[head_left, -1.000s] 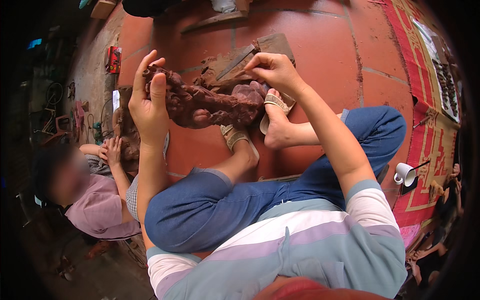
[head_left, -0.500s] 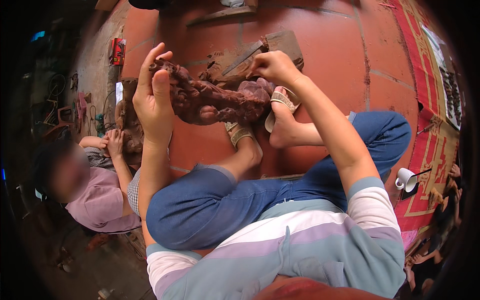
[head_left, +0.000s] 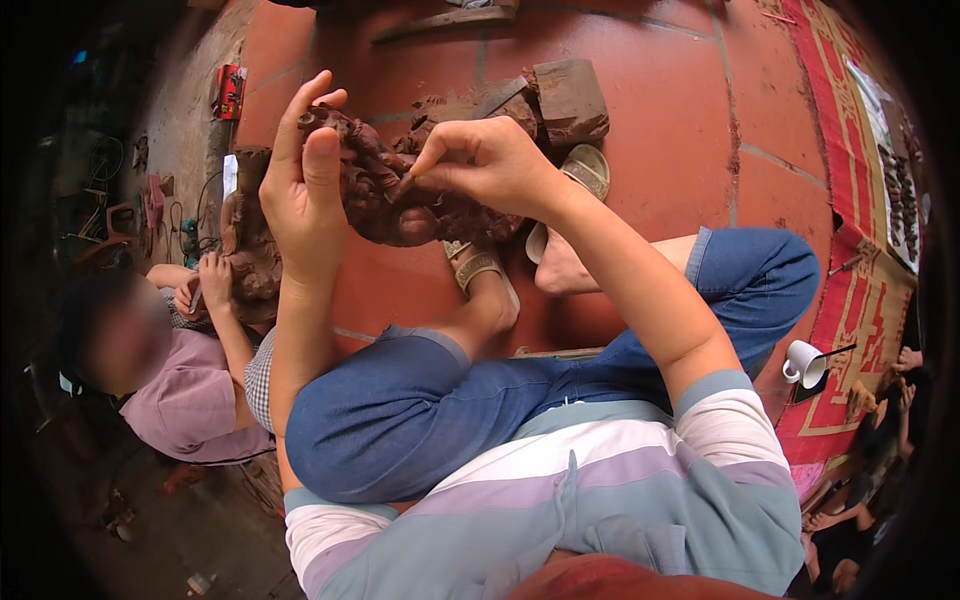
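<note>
A dark reddish-brown wood carving (head_left: 410, 222), knobbly and deeply cut, is held above the floor in front of me. At its left end my left hand (head_left: 305, 185) grips it, fingers pointing up and thumb on the near side. My right hand (head_left: 490, 165) is closed in a pinch over the middle of the carving. Between its fingertips is a small, thin brown piece (head_left: 401, 187) that touches the carved surface; its kind is unclear. The right hand and forearm cover part of the carving's right end.
Beyond the carving lie wood blocks (head_left: 570, 100) with a flat metal tool (head_left: 500, 98) on them. My sandalled feet are below. At left sits another person (head_left: 200, 400) with hands on a brown carving (head_left: 258, 270). A white mug (head_left: 803, 364) stands by the red mat (head_left: 835, 330) at right.
My right hand has moved left from the carving's right end to its middle. The left hand keeps its grip, and the carving has shifted slightly. The other person's hands have moved a little.
</note>
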